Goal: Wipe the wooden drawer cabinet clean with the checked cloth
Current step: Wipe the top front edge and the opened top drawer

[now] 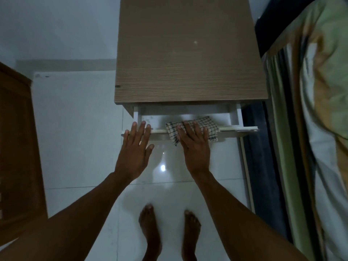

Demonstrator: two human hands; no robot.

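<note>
The wooden drawer cabinet (188, 59) stands ahead of me, seen from above, its brown top bare. Its top drawer (235, 117) is pulled partly out, white inside. The checked cloth (209, 127) lies folded over the drawer's front edge, near the middle. My right hand (194, 144) lies flat on the cloth, fingers spread, pressing it against the edge. My left hand (134, 146) is flat with fingers apart, its fingertips on the left end of the drawer front, holding nothing.
A bed (320, 110) with green and yellow striped bedding runs along the right, close to the cabinet. Brown wooden furniture (17, 147) stands at the left. Glossy white floor tiles (75, 129) lie below, with my bare feet (150, 232) on them.
</note>
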